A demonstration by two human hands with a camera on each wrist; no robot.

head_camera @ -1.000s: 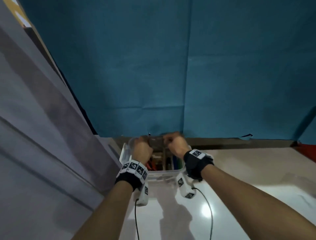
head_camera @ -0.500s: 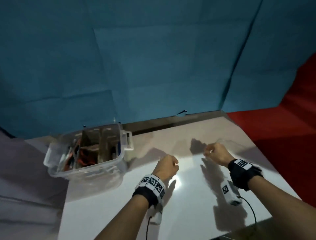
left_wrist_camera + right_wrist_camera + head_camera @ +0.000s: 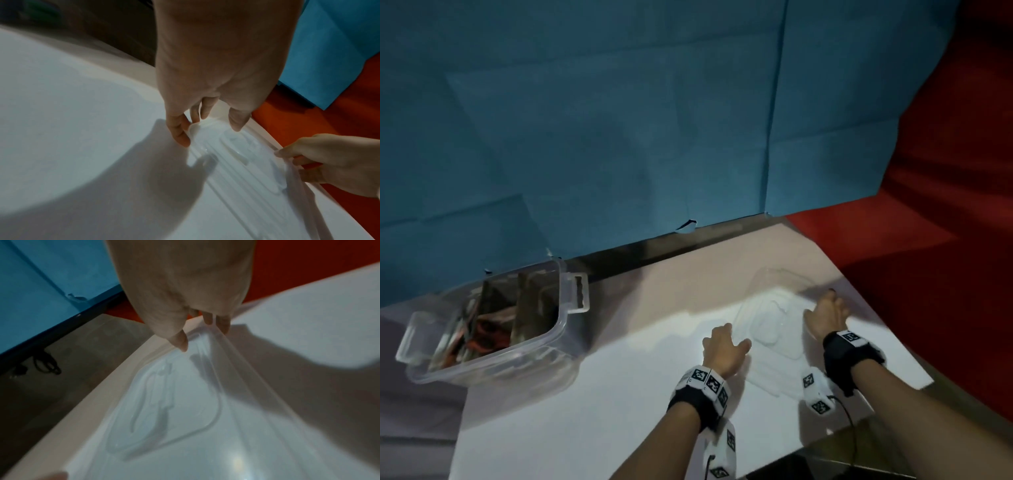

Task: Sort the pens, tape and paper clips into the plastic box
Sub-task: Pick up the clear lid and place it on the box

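Note:
The clear plastic box [image 3: 566, 310] stands at the table's far left, uncovered, with pens and red items [image 3: 479, 337] lying inside beside brown dividers. Its clear lid [image 3: 770, 325] lies flat on the white table at the right. My left hand [image 3: 736, 342] holds the lid's left edge; in the left wrist view its thumb lies on top of the lid [image 3: 236, 154] and the fingers [image 3: 180, 134] curl at the rim. My right hand [image 3: 825, 308] grips the opposite edge, with thumb over and fingers [image 3: 223, 326] under the rim of the lid [image 3: 174, 402].
The white table [image 3: 585, 428] ends just right of the lid, where red cloth [image 3: 945, 274] drops away. A blue backdrop [image 3: 654, 137] rises behind the table's far edge. Wrist cables trail toward the near edge.
Both hands left the box at the far left, crossed the table to the right and took hold of the lid's two edges. The head view swung right.

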